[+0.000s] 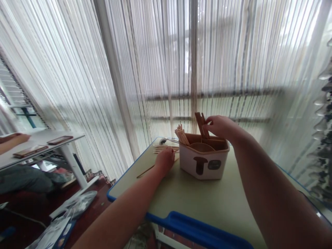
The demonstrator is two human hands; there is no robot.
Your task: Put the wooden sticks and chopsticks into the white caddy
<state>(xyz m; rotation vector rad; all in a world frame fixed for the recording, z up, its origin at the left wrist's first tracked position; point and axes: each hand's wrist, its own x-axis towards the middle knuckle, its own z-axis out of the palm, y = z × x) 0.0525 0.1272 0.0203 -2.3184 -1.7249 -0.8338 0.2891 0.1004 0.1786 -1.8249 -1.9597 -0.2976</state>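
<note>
A white utensil holder point(204, 162) with a brown rim and dark marks on its front stands on the small table point(197, 204). My right hand point(220, 126) is above its back compartment, fingers pinched on a bunch of brown sticks point(201, 124) standing upright in it. Pale wooden sticks point(181, 135) stand in its left compartment. My left hand point(164, 160) rests on the table just left of the holder, fingers curled over loose pale sticks point(162, 148) lying flat there. One stick point(145, 171) lies nearer the left edge.
A metal spoon point(166, 140) lies at the table's far edge. The table has a blue rim point(192, 228). White striped curtains hang close behind. At left stands another table point(38, 147) with flat objects, where another person's arm point(12, 140) rests. Bags lie on the floor.
</note>
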